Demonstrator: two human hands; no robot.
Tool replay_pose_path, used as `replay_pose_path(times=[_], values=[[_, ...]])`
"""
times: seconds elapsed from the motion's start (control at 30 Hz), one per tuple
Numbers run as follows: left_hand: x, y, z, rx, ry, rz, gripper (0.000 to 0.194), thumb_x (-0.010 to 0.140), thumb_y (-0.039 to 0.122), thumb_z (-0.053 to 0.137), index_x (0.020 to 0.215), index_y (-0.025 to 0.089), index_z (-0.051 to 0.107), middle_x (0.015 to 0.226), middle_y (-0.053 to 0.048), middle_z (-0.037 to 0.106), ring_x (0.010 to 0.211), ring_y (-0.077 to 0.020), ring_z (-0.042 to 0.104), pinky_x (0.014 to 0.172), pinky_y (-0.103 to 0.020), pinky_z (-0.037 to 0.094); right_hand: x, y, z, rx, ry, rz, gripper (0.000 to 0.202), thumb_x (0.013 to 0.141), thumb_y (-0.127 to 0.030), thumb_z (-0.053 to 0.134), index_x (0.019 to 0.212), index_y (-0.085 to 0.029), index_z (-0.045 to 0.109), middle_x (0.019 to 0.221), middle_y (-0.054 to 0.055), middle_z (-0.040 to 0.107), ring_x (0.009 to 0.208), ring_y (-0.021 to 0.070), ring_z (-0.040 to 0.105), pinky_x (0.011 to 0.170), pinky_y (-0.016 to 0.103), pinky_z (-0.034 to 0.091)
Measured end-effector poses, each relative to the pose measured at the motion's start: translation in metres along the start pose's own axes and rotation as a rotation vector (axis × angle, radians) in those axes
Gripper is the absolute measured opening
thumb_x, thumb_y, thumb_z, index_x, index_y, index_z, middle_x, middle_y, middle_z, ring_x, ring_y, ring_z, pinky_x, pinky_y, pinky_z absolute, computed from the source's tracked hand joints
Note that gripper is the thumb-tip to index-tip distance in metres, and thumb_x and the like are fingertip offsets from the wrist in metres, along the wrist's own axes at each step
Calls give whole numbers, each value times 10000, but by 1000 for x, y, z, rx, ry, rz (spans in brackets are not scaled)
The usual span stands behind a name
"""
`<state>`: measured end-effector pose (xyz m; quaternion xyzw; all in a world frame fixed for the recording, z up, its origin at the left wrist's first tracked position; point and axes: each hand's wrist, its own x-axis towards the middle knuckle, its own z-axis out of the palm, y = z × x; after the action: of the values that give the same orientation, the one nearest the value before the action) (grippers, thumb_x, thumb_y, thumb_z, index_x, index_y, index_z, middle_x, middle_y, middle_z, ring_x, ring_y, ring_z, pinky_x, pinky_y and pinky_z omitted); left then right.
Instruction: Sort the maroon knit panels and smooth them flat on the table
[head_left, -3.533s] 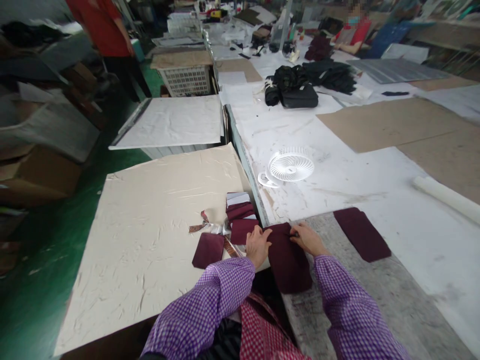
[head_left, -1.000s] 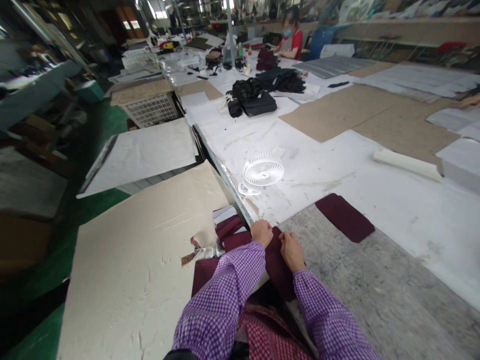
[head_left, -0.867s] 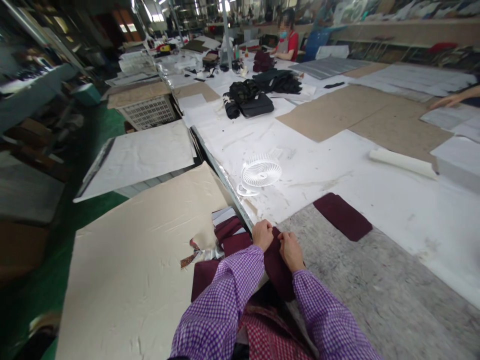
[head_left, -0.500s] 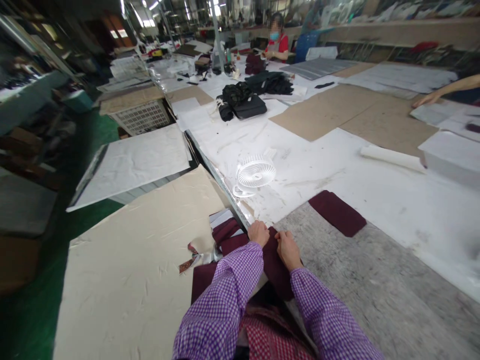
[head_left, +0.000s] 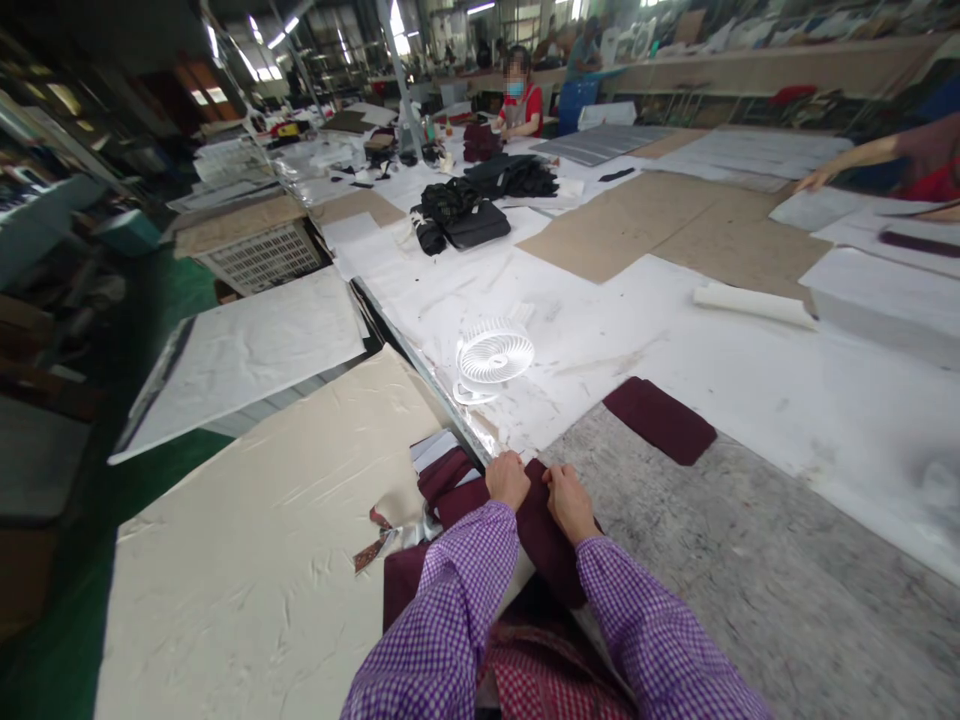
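The right hand (head_left: 570, 502) pinched the far end of an oblong maroon fabric panel (head_left: 551, 550) at the left edge of the mottled grey worktop (head_left: 720, 560). The left hand (head_left: 508, 482) curled at its side, grip hidden. A matching flat panel (head_left: 660, 420) lay rightward; a ribbed, round white fan (head_left: 495, 356) stood beyond.

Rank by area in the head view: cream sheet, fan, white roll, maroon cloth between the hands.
1. Cream sheet
2. Maroon cloth and fan: too alike to rank, cloth partly covered
3. White roll
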<state>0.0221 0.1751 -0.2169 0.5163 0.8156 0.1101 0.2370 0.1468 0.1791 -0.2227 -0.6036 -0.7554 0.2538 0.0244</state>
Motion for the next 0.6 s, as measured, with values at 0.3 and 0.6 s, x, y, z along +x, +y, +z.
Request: replay_pose_path(times=[0.3,0.6], values=[[14,-7,-1,-11,-106,-48,130,779,208,537,859,213,639,953,-57,703,938,-215,634,786,-305,440,0,1,0,1,1,-19,196,889,-114,409,975,-180,572,954,53,499,676,113,513,592,236,298],[18,-5,-5,-35,-154,-89,97,759,198,562,820,210,636,949,-52,712,938,-213,637,777,-296,440,1,1,1,-4,0,-20,197,901,-120,399,968,-185,572,966,57,491,691,118,519,591,239,295]])
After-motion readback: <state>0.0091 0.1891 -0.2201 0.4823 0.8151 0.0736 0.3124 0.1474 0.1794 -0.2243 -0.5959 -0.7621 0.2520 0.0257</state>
